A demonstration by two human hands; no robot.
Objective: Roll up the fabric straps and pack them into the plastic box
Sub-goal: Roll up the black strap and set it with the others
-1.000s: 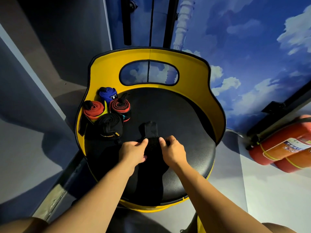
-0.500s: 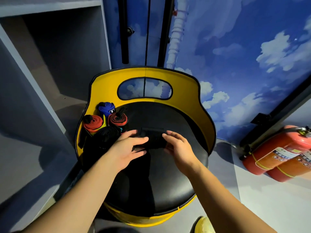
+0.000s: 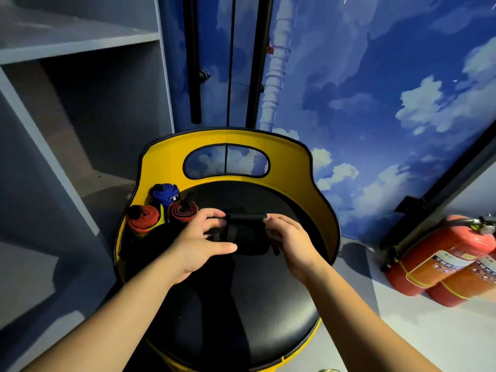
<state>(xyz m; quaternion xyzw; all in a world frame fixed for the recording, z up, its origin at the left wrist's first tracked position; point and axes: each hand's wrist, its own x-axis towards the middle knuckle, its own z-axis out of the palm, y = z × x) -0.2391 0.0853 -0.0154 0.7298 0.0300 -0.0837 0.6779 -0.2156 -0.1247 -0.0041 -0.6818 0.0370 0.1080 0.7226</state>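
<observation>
- Black strap sits mid-seat on the chair, partly rolled; loose tail runs down the seat toward the camera, hard to trace, black on black.
- Left hand grips the roll's left end, fingers curled over the top, thumb stretched along the near side.
- Right hand pinches the right end, fingers curled round it.
- Roll's long axis runs left-right across the seat, level; ends point at the two hands; unrolled tail lies at right angles to it.
- Handling, my guess: soft, light, limp fabric; springs loose if let go. Best held at both ends of the roll, thumbs pressing the last wrap, tail kept taut.
- Risk: roll telescopes sideways if one end gets squeezed harder.
- Done rolls at the seat's back-left against the yellow backrest: blue roll, orange roll, red-and-black roll, bunched just beside each other. Possibly another black one in front, too dark to tell.
- No plastic box in view.
- Fire extinguishers on the floor at right, well apart.
</observation>
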